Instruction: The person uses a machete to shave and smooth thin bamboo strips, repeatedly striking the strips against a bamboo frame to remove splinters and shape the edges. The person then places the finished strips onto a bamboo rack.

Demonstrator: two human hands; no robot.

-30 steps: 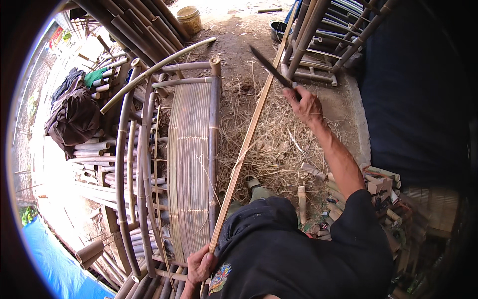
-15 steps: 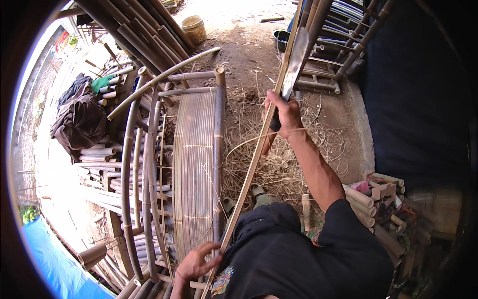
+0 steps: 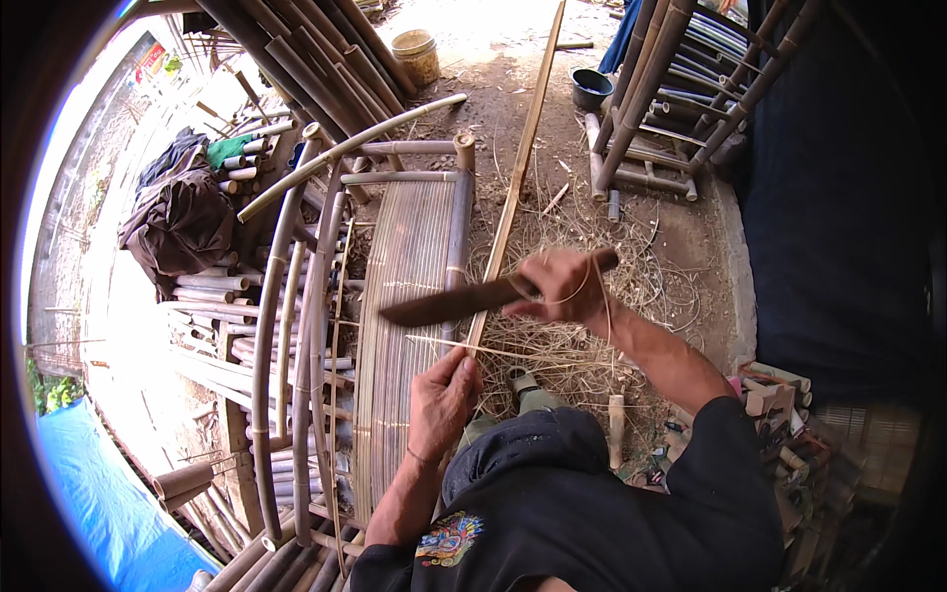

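In my right hand (image 3: 560, 286) is the handle of a machete (image 3: 449, 304), its dark broad blade pointing left and slightly blurred. A long split bamboo strip (image 3: 519, 178) runs away from me toward the bright ground, passing beneath the machete. My left hand (image 3: 442, 400) pinches the near end of that strip between thumb and fingers. Across the strip, by my left fingertips, lies a thin pale bamboo sliver (image 3: 439, 341). The blade hovers over the slatted seat of a bamboo bench (image 3: 409, 257), just ahead of my left hand; whether it touches the strip I cannot tell.
Tangled shavings (image 3: 562, 360) cover the ground before me. Bamboo poles (image 3: 212, 306) are stacked at left beside a dark cloth (image 3: 182, 222). A bamboo frame (image 3: 656, 109), a black basin (image 3: 590, 89) and a yellowish bucket (image 3: 415, 57) stand farther off. Offcuts (image 3: 779, 405) lie at right.
The machete has swung from upright beside the strip to pointing left, and my right hand has come nearer. My left hand has moved forward and closed on the strip's near end. The strip reaches farther away.
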